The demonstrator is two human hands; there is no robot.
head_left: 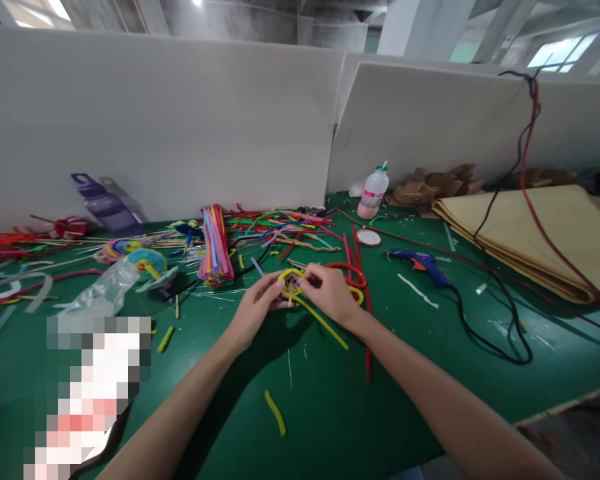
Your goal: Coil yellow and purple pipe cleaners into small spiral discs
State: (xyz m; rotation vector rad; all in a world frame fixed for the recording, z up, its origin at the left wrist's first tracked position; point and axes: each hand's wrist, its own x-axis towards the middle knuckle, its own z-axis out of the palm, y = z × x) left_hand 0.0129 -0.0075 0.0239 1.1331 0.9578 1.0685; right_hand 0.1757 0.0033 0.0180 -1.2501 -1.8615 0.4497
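Both my hands work on a small ring of yellow pipe cleaner (291,275), which has a darker middle. My left hand (257,303) grips its left side between thumb and fingers. On its other side, my right hand (330,293) pinches the ring, fingers bent and partly hiding it. From the ring a yellow pipe cleaner tail (327,327) slants down to the right. Just behind my right hand lies a red loop (357,272), and a long red pipe cleaner (369,353) passes beside my wrist. Cut yellow pieces (275,413) lie on the table.
A blue glue gun (425,263) with its cord lies to the right. Behind are a pink-and-white bottle (373,192), a bundle of pipe cleaners (216,243) and a purple bottle (107,207). Brown paper (525,233) is stacked right; a plastic bag (100,293) lies left.
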